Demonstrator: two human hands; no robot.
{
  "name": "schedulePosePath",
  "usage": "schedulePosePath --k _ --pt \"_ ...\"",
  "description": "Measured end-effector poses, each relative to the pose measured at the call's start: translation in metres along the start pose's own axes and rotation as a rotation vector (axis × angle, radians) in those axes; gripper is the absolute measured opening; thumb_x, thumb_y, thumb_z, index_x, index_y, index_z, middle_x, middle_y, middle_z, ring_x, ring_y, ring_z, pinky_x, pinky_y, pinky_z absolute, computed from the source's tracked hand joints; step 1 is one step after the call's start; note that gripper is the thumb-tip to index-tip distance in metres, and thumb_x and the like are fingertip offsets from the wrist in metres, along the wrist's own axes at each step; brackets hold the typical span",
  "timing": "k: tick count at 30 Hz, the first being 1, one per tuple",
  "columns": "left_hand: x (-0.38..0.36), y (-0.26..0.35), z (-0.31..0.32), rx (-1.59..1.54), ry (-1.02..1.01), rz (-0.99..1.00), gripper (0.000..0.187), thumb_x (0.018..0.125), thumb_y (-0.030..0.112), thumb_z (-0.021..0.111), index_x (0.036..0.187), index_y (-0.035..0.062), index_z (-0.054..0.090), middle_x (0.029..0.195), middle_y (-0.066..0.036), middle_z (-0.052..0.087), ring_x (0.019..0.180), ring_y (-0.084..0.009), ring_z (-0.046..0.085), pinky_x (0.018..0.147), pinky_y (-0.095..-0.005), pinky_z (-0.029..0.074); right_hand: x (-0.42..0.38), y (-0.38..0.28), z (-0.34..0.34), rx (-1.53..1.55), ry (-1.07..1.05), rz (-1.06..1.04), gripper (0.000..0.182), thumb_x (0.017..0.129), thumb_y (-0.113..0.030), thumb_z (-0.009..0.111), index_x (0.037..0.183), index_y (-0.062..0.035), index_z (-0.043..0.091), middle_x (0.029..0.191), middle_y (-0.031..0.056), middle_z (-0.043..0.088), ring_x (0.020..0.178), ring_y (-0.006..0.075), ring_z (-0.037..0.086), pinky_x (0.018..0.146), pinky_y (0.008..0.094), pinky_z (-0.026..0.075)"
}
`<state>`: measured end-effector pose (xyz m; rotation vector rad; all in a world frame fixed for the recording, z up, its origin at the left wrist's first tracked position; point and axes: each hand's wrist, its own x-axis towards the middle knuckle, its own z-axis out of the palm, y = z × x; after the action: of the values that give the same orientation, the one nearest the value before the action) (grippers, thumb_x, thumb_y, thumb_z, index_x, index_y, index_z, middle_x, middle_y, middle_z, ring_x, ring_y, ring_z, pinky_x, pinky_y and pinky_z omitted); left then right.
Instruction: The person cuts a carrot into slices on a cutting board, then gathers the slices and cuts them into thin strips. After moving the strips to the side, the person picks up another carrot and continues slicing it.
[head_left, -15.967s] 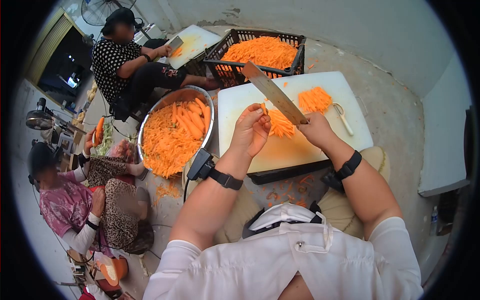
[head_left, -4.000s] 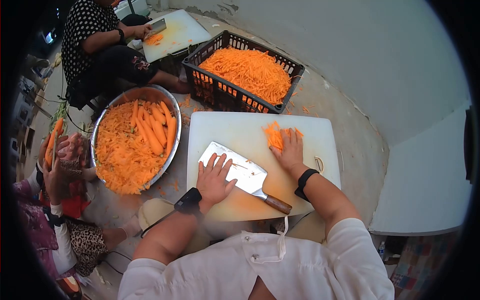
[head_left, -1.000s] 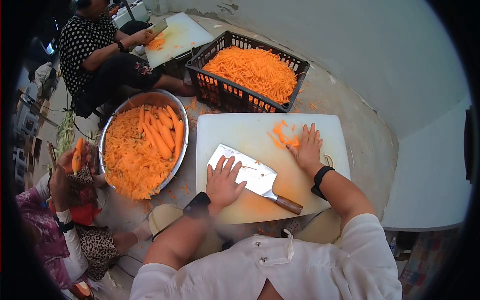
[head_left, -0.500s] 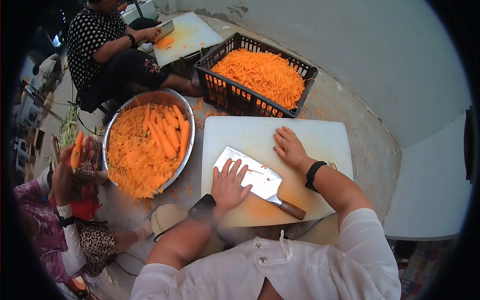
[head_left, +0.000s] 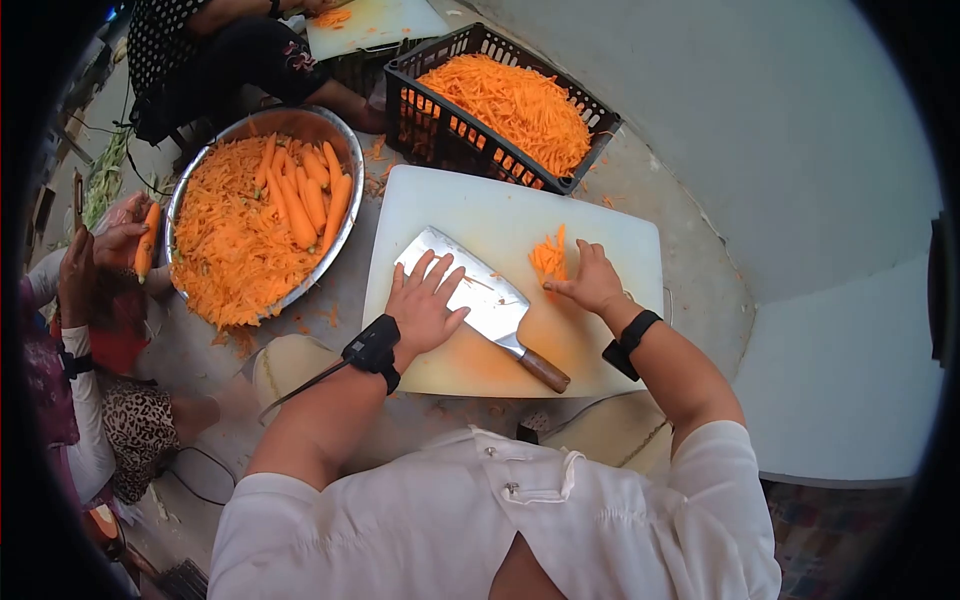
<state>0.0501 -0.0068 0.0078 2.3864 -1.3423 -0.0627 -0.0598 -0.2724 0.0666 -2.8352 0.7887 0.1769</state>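
Observation:
A white cutting board (head_left: 610,235) with orange stains lies in front of me. On it rests a cleaver (head_left: 490,300), its wide blade flat and its wooden handle towards my body. My left hand (head_left: 425,305) lies with spread fingers over the left part of the blade. To the right of the blade, my right hand (head_left: 590,280) is open, thumb apart from the fingers, beside a small heap of carrot shreds (head_left: 548,257). The thumb is at the heap's lower edge.
A black crate (head_left: 490,150) of shredded carrot stands behind the board. At left is a metal basin (head_left: 350,200) with shreds and whole carrots. A person (head_left: 260,60) sits at another board (head_left: 375,25) at top left; another person's hand (head_left: 120,240) is near a carrot (head_left: 147,243).
A small heap of carrot shreds now shows beside my right hand, where none was visible before. The whole view has shifted, so the board, crate and basin appear higher and further left.

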Motion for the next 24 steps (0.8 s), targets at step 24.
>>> schedulePosePath --k 24 --pt "-0.001 -0.001 -0.005 -0.078 -0.049 -0.034 0.056 0.083 0.042 0.053 0.13 0.0137 0.045 0.14 -0.008 0.034 0.134 -0.0288 0.021 0.104 -0.0599 0.018 0.024 -0.023 0.037 -0.091 -0.071 -0.136 0.023 0.077 -0.01 0.052 0.098 -0.002 0.048 0.098 0.0214 0.051 0.084 0.0395 0.057 0.074 0.0435 0.049"
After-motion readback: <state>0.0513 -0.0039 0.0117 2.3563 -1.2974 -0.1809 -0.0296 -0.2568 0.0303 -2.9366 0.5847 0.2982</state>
